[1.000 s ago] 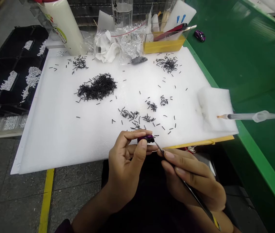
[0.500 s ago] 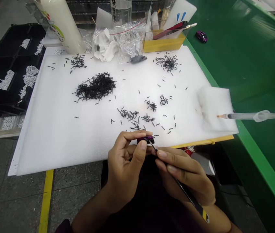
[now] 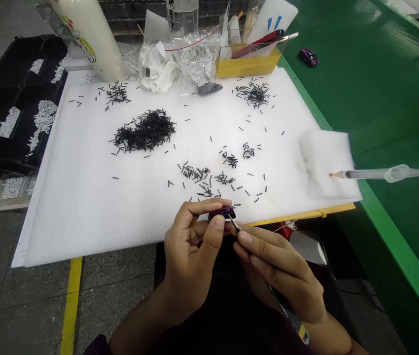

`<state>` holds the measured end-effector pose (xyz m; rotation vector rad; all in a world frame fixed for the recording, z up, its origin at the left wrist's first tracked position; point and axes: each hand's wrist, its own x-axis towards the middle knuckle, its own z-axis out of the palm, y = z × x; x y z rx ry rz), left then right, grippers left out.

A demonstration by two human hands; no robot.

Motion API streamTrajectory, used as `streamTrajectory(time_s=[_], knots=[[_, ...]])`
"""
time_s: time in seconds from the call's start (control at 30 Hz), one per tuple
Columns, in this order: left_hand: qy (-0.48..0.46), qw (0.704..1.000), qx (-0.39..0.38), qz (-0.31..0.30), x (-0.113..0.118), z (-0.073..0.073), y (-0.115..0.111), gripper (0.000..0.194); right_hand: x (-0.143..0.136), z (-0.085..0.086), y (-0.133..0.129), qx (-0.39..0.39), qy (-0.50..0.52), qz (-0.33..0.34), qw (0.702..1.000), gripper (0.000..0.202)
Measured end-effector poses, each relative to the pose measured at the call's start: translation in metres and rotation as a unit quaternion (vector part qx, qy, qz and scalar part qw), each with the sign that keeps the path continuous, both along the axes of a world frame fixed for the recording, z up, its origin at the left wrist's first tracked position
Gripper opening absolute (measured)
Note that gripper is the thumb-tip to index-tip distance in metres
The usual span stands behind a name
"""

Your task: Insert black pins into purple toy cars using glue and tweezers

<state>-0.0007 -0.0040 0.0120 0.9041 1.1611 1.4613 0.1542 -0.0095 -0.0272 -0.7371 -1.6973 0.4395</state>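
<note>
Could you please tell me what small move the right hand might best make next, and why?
Perhaps press the slim tool gently against the small purple car while the left hand braces it. The tool's tip appears to be at the car's near side, the left hand grips the car, and the right hand holds the tool like a pen, so a light push looks controllable.

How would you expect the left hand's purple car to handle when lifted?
Small enough to pinch in the left hand, the purple car is probably light. Being glossy, it may be slippery. It looks stiff, showing no bend.
</note>
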Motion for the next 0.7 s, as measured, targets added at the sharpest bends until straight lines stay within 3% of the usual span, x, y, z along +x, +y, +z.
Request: streamTrajectory(time_s=[0.2,0.5,0.7], knots=[[0.018,0.999,0.030,0.019,0.004,-0.005,-0.001,0.005,-0.007,0.004,0.005,-0.008,0.029,0.001,1.000,0.057],[-0.022,1.000,0.002,0.010,0.003,-0.004,-0.002,0.005,-0.001,-0.001,0.002,-0.011,0.040,-0.064,0.997,0.049],[-0.026,1.000,-0.010,0.006,0.002,-0.002,-0.002,0.005,0.003,0.005,0.002,-0.001,0.001,-0.043,0.999,0.047]])
